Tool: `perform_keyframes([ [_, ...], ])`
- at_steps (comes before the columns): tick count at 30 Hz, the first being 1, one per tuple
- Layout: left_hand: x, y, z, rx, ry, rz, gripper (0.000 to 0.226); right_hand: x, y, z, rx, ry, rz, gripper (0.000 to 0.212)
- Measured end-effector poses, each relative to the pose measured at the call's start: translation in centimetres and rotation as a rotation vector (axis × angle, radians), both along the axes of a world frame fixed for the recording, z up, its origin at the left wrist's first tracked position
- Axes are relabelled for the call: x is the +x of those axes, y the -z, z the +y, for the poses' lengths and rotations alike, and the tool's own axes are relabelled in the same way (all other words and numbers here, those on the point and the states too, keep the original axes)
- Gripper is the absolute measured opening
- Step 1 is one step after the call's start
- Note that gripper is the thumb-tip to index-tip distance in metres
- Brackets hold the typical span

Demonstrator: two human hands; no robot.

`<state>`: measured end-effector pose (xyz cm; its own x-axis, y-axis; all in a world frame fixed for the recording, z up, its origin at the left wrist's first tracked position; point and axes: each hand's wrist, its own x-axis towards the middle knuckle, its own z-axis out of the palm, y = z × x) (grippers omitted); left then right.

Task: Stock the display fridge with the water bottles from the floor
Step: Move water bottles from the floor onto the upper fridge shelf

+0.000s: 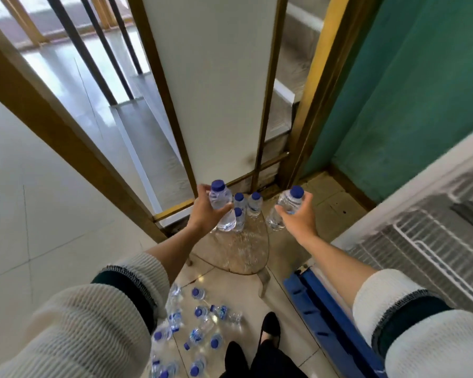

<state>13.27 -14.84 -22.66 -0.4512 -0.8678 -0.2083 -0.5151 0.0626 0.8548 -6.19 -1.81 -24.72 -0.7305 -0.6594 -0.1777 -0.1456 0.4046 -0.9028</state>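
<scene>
Tiled floor (52, 214), stool (241, 249): our left hand (205, 211) and right hand (298, 214) each grip one bottle; carry both upright to fridge shelf (421, 241).

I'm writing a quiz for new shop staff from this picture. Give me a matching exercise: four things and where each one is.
1. left hand
2. three standing bottles
3. scattered bottles
4. wire shelf

A. on the floor by the black shoe
B. on the stool
C. inside the fridge, at right
D. gripping a bottle

Pairs: 1-D, 2-B, 3-A, 4-C
</scene>
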Motion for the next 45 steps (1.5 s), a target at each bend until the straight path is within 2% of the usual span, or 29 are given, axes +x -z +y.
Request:
perform_keyframes([
  [6,-3.9,-9.8,1.2,-0.162,0.107,0.169,0.059,-2.5,-10.3,2.0,-0.177,-0.026,0.106,0.058],
  [16,-10.7,-25.1,7.1,-0.409,0.236,0.626,0.058,-5.3,-26.4,8.5,-0.487,0.071,0.388,0.055],
  [25,-16.8,-34.8,14.8,-0.493,0.351,0.870,0.055,-8.0,-36.4,18.1,-0.598,0.141,0.552,0.064],
  [28,-19.3,-37.3,17.4,-0.489,0.409,0.926,0.053,-9.2,-39.2,21.7,-0.601,0.179,0.604,0.065],
  [32,-23.4,-39.7,20.7,-0.474,0.432,0.990,0.062,-11.9,-42.1,25.7,-0.611,0.212,0.650,0.054],
  [36,-27.5,-41.0,23.8,-0.454,0.456,1.003,0.067,-15.3,-43.8,28.8,-0.578,0.241,0.687,0.055],
  [41,-31.7,-40.6,27.1,-0.475,0.457,0.938,0.071,-20.9,-43.6,31.3,-0.478,0.295,0.660,0.072],
  [45,-34.3,-39.7,28.8,-0.494,0.417,0.880,0.072,-25.1,-43.3,31.9,-0.433,0.342,0.609,0.060],
])
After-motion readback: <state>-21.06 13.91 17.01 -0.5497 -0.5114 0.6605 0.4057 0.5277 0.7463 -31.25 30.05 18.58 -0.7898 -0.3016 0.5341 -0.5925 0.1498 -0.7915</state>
